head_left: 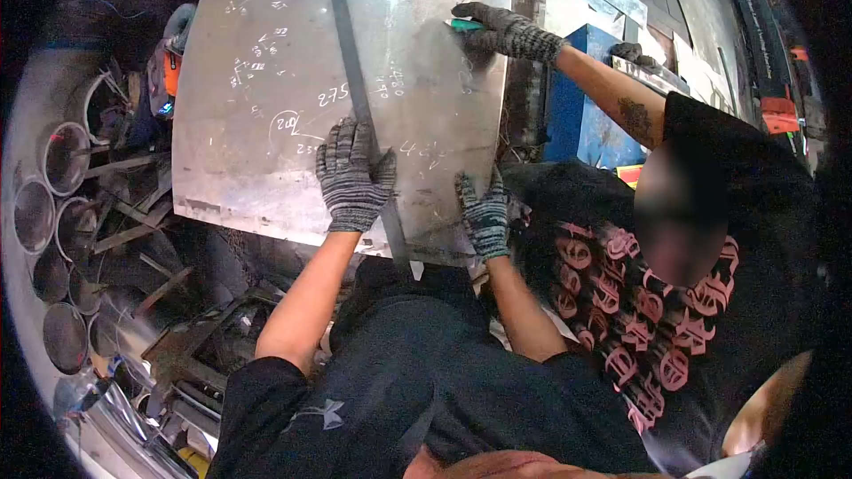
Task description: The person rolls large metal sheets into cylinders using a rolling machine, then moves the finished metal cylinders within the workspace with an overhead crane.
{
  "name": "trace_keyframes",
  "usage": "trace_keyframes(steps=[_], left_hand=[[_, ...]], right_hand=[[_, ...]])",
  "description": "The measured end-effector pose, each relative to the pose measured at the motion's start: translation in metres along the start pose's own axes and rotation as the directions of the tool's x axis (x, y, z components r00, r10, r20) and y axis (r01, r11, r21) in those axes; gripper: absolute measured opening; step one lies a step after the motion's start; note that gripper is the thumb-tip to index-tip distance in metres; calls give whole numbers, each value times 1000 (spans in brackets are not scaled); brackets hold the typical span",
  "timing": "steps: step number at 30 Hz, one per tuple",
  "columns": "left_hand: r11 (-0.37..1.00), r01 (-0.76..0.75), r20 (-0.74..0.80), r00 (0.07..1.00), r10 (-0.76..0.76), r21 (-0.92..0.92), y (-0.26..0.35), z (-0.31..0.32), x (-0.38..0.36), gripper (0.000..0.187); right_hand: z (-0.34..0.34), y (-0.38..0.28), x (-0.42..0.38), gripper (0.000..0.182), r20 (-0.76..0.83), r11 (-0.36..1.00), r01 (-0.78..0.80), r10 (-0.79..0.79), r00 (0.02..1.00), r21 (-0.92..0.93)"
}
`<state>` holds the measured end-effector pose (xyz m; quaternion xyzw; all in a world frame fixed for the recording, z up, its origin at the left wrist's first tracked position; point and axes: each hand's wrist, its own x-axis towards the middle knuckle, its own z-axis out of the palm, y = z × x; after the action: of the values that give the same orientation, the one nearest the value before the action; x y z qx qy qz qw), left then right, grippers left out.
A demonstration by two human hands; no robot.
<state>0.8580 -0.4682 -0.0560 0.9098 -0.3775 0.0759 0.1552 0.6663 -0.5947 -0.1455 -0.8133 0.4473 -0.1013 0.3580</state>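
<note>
L hand (354, 176) flat, fingers spread, pressing straightedge (355, 89) on steel sheet (248, 124); R hand (484, 213) flat on sheet too. Co-worker's gloved hand (506, 31) grips green marker (463, 25).

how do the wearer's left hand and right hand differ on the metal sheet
The left hand lies flat with fingers spread, pressing on the dark straightedge that runs across the metal sheet; the right hand rests at the sheet's near edge, clear of the straightedge. The left hand sits farther onto the sheet; the right hand is only partly on it. Both wear grey knitted gloves and hold nothing.
</note>
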Motion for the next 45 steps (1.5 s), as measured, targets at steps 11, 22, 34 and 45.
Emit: trace_keyframes(steps=[11, 22, 34, 45], left_hand=[[998, -49, -53, 998, 47, -47, -19, -3, -13, 65], [934, -312, 43, 945, 324, -175, -80, 19, -3, 72], [697, -701, 85, 693, 715, -150, -142, 149, 64, 62], [737, -673, 24, 737, 675, -67, -138, 142, 45, 58]], right_hand=[[-33, -55, -6, 87, 124, 906, -379, 361, 924, 185], [68, -37, -51, 88, -159, 892, -420, 445, 882, 169], [253, 29, -265, 68, -227, 325, -553, 944, 239, 767], [341, 62, -483, 38, -738, 621, -400, 583, -340, 675]])
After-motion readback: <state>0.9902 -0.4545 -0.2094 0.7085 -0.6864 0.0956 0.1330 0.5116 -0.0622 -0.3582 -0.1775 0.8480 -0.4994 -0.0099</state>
